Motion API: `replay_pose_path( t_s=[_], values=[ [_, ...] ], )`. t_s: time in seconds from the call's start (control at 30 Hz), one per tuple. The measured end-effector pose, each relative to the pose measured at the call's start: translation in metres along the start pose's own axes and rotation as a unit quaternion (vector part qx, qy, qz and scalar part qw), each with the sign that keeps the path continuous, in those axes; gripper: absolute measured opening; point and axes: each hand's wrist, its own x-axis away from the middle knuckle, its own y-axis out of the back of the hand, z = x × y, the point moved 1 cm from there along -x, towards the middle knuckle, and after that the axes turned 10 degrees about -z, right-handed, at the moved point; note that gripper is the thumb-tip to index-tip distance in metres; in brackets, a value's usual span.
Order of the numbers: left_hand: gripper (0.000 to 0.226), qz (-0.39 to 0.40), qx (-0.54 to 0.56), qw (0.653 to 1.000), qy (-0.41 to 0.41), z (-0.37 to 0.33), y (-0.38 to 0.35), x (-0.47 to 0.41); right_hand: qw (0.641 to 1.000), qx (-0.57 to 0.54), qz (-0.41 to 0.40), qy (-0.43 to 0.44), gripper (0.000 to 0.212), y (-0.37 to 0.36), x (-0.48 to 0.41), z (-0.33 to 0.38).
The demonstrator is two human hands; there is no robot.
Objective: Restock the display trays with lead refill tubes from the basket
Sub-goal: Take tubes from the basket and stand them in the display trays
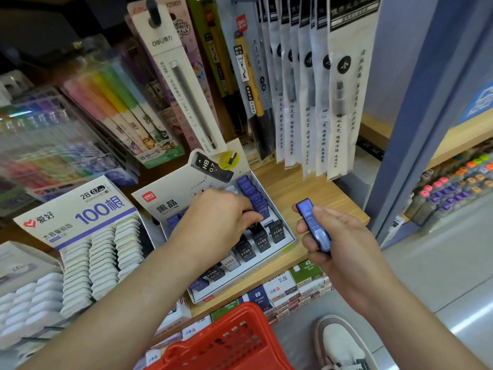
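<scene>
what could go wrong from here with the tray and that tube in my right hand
1. The left hand is down among the tubes in the display tray; it may tip the standing black tubes.
2. The right hand holds the blue tube beside the tray, near the shelf edge; a slip could drop it to the floor.

We find the HB display tray [173, 190] on the shelf [306, 193], the 2B lead tray [80, 217] just left of it, hanging pen packs [338, 102] behind, the basket [234, 340] in front and lower. Our right hand [338, 236] holds a lead refill tube [313, 224] right of the tray.
</scene>
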Motion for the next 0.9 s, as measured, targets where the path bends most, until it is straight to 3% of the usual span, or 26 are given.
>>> replay_pose_path(
  t_s=[0.27, 0.43, 0.57, 0.7, 0.9],
  values=[
    [0.034, 0.003, 0.039, 0.999, 0.025, -0.0018, 0.003, 0.001, 1.0, -0.015, -0.012, -0.012, 0.018, -0.0002, -0.0004, 0.0001],
    [0.038, 0.004, -0.008, 1.0, 0.026, -0.0017, 0.0057, 0.0007, 0.999, -0.039, -0.009, -0.025, 0.021, -0.0004, -0.0004, 0.001],
    [0.041, 0.043, -0.02, 0.999, 0.011, -0.0057, 0.002, -0.0029, 0.999, -0.014, -0.024, 0.026, 0.019, 0.0012, -0.0021, 0.0013],
    [0.025, 0.068, 0.036, 0.996, 0.039, -0.0073, -0.0006, -0.0031, 0.997, -0.024, -0.047, 0.063, 0.019, 0.0051, -0.0057, -0.0002],
    [0.023, 0.079, 0.047, 0.992, 0.081, -0.0062, 0.0012, -0.0061, 0.991, -0.127, 0.011, 0.042, 0.029, -0.0011, 0.0009, 0.0038]
  ],
)
